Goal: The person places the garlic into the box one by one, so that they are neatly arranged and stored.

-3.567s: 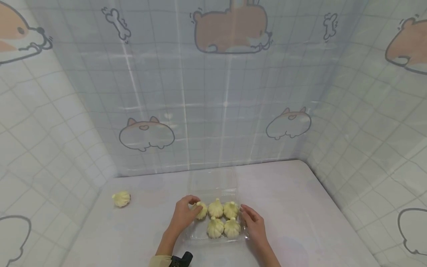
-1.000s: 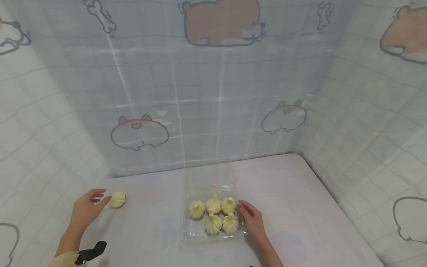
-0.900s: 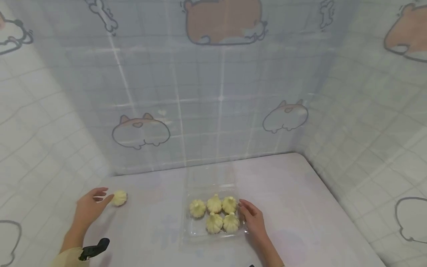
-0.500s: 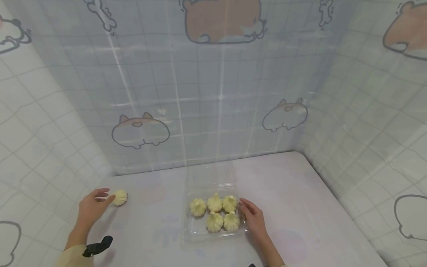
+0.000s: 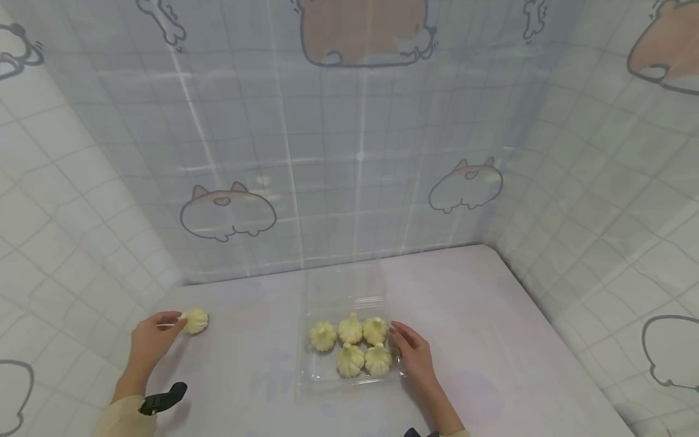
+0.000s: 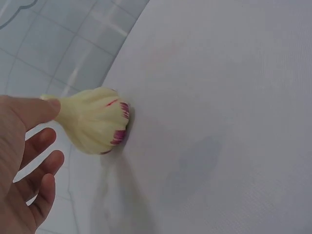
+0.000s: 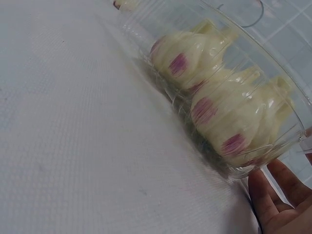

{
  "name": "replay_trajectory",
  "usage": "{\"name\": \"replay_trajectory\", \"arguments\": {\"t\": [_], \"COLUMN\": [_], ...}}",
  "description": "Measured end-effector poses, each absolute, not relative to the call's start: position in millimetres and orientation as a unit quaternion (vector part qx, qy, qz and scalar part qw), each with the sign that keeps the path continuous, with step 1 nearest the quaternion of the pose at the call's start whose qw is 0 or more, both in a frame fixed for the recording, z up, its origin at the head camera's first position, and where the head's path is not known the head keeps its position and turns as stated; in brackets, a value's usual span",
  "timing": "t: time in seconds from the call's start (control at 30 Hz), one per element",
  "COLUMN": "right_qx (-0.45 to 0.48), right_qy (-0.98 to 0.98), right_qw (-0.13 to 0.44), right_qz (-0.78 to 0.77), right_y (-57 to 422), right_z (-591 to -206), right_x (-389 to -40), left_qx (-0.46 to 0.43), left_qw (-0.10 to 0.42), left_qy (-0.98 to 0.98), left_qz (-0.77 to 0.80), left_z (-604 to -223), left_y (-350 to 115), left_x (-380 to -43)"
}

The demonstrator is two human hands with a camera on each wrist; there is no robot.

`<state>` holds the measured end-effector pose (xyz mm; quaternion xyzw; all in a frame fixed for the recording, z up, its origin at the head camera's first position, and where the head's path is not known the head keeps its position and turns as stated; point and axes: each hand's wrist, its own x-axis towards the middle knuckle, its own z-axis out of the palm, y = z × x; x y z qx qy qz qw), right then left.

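Observation:
At the far left of the table, my left hand pinches the stem of a garlic bulb. The left wrist view shows the thumb on the stem of this pale garlic bulb, which has purple streaks near its base; the other fingers are loosely curled. My right hand holds the right edge of a clear plastic clamshell container, its fingers against the side and corner. Several garlic bulbs sit inside, three in the back row and two in front.
The container's lid lies folded back behind it. Patterned curtain walls enclose the pale table at the back and both sides. A black wrist device sits on the left forearm.
My left hand has let go of the back-left garlic bulb in the container and moved left to the loose one, closing on its stem. My right hand has stayed at the container's right edge.

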<state>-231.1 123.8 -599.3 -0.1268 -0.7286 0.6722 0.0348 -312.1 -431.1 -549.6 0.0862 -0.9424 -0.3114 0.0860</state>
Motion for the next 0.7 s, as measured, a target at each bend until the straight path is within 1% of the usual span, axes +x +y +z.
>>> {"name": "replay_trajectory", "arguments": {"t": [0.17, 0.57, 0.7], "right_qx": [-0.124, -0.117, -0.116], "right_qy": [-0.724, -0.722, -0.722], "right_qw": [0.037, 0.04, 0.038], "right_qz": [0.678, 0.68, 0.681], "right_y": [122.8, 123.6, 124.0], "right_z": [-598.5, -598.2, -597.7], "right_x": [-231.3, -230.3, -230.0], "left_qx": [0.082, 0.073, 0.075], "left_qw": [0.098, 0.114, 0.11], "left_qy": [-0.944, -0.938, -0.941], "left_qz": [-0.304, -0.32, -0.312], "left_z": [-558.0, -558.0, -559.8], "left_y": [-434.8, -426.3, -423.2], "left_x": [-315.7, -323.4, -326.6]}}
